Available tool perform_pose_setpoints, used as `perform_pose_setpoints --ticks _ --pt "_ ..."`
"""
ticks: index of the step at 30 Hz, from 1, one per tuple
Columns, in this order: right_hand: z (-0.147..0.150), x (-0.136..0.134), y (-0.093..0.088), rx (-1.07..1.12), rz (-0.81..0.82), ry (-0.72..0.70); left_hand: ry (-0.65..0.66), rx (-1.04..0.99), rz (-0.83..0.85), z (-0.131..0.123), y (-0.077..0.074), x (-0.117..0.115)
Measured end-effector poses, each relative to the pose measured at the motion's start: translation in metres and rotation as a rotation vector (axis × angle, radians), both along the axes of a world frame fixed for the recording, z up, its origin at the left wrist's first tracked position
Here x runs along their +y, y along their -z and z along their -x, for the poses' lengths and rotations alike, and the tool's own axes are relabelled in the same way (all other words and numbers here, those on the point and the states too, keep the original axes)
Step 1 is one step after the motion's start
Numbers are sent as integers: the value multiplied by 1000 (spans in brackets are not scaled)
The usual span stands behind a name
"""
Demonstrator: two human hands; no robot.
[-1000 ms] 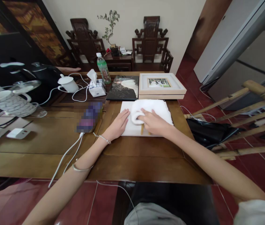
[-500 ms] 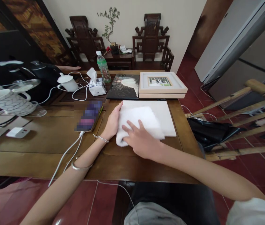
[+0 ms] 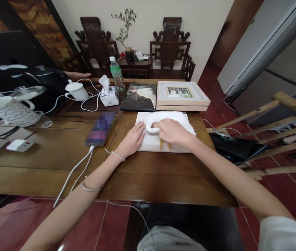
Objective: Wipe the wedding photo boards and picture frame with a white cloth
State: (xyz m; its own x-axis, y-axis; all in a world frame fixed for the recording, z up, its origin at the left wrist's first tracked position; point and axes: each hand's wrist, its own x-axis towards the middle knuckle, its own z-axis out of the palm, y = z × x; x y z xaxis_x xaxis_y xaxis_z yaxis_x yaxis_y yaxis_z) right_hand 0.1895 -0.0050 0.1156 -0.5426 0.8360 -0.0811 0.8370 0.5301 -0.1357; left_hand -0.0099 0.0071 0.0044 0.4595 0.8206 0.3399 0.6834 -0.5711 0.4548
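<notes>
A flat white board (image 3: 150, 145) lies on the wooden table, with two yellowish strokes showing near its front edge. Over its far part is spread a fluffy white cloth (image 3: 151, 126), bunched into a roll at its left end. My right hand (image 3: 172, 131) presses down on the cloth, its fingers curled into the rolled end, the fingertips partly hidden. On the board's left edge rests my left hand (image 3: 133, 139), open, with the fingers stretched out and a thin bracelet at the wrist.
Behind the board lie a dark photo panel (image 3: 140, 97) and stacked light wooden frames (image 3: 183, 104). To the left are a charging phone (image 3: 100, 129), a tissue box (image 3: 109, 98), a green-labelled bottle (image 3: 117, 75) and a white lidded cup (image 3: 77, 92). A bamboo rack (image 3: 263, 132) stands right.
My right hand has moved away from me and to the right with the cloth, uncovering the board's front part. My left hand has shifted slightly right, onto the board.
</notes>
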Motion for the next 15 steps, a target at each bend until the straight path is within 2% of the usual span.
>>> perform_pose_setpoints --ticks 5,9,12,15 --pt "29 37 1 64 -3 31 9 6 -20 -2 -7 -2" --pt "49 56 -1 99 16 -25 -15 28 -8 0 -6 -2" --pt "44 66 -4 114 59 -47 -29 34 3 2 -3 -1" --pt "19 71 -8 144 88 -23 -27 37 10 3 -2 -1"
